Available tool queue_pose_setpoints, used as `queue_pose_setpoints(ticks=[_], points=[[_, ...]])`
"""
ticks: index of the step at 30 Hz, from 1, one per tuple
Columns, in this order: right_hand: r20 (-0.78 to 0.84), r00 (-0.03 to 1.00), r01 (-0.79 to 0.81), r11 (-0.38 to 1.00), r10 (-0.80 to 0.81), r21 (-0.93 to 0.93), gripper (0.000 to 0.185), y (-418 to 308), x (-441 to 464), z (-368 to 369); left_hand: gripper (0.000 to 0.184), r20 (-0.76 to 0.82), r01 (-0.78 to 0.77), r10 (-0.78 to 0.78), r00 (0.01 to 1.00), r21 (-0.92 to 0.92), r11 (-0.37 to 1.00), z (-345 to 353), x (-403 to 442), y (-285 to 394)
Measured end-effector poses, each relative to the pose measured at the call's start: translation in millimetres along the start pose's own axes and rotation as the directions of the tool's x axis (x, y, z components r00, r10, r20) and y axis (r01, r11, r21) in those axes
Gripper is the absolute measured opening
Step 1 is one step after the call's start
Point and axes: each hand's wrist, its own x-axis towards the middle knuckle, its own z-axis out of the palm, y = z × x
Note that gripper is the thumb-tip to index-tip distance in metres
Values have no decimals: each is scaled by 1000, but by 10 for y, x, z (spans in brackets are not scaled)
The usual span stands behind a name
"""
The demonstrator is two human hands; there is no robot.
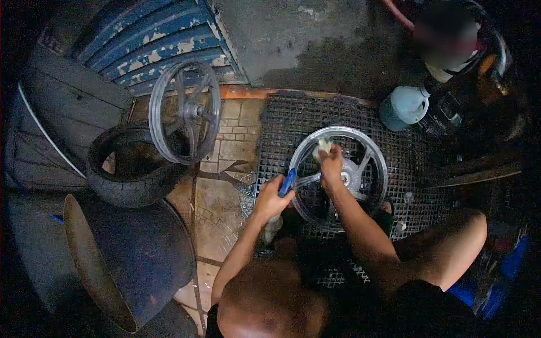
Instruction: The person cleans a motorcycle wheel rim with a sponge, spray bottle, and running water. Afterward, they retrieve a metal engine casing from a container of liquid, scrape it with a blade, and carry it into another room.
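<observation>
A silver spoked motorcycle wheel (360,134) lies in front of me on the black grid mat (417,197). At its left edge, my left hand (272,198) is closed around a narrow blue object (288,182), whose kind I cannot make out. My right hand (331,166) reaches over the wheel, its fingers closed on a pale yellow-white sponge or wadded cloth (322,147). That soft piece is at the inner side of the rim, upper left of the hub (345,177). My right forearm covers part of the lower spokes.
Another silver wheel (215,112) leans upright by a black tyre (132,194) at the left. A large dark drum (141,253) lies below them. Upper right are a pale blue jug (403,107) and a person, partly blurred. A blue corrugated panel (152,39) stands behind.
</observation>
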Motion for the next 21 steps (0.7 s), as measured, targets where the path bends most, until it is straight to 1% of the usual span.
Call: queue_pose_setpoints(ticks=[1,2,4,5,6,7,9,10,13,15,16,18,21], points=[[-70,989,102,939,-132,-328,34,52,111,87,42,19,67,-67,998,8,998,-28,17,13],[-89,957,164,765,-278,-623,34,108,203,174,50,56,91,-93,994,32,995,-70,40,25],[-95,918,218,692,-384,-688,36,374,381,314,67,130,136,-146,981,82,987,-137,91,34],[-93,895,243,651,-437,-719,37,513,447,364,67,128,132,-136,982,43,990,-96,125,-63],[-33,823,362,568,-567,-739,38,580,400,399,67,125,129,-128,984,5,992,-60,155,-149],[36,820,416,553,-571,-722,37,637,360,392,67,119,127,-122,985,-33,991,-31,172,-236],[173,798,523,521,-577,-674,33,703,338,350,65,90,130,-132,987,21,991,3,186,-296],[185,830,505,568,-526,-650,31,631,331,287,63,79,134,-138,987,47,990,5,175,-279],[-60,930,282,812,-361,-510,32,477,543,320,63,98,147,-153,983,62,987,-9,186,-270],[90,896,373,631,-434,-680,32,574,409,380,62,76,147,-150,986,44,988,38,156,-353],[169,873,436,578,-457,-690,30,607,308,405,62,53,141,-142,988,34,989,21,185,-360],[238,876,460,582,-418,-670,30,635,204,364,62,82,163,-168,982,63,985,-3,179,-346],[40,932,309,735,-360,-604,30,591,583,365,62,103,163,-173,980,93,982,8,97,-407]])
